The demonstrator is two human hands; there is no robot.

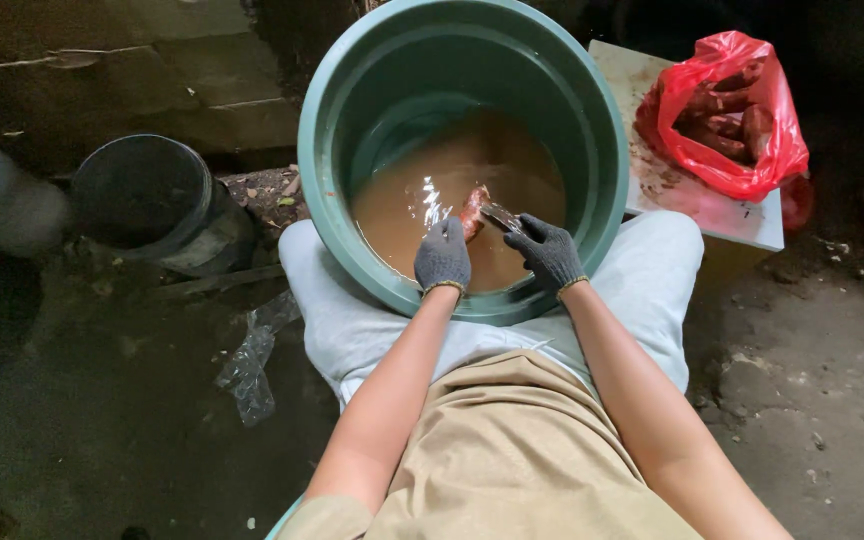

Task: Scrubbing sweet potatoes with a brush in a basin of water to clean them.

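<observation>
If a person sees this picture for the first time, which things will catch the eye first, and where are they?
First comes the big green tub in the middle, between the person's knees, with muddy brown water in it. Over the water, the gloved left hand holds a reddish root, and the gloved right hand puts a small blade against it. At the upper right, a bright red plastic bag of similar roots lies on a pale board.

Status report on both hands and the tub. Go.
Left hand, gloved, grip shut on reddish root piece above muddy water. Right hand, gloved, grip shut on knife, blade against the piece. Green tub between knees; nothing in the way.
</observation>
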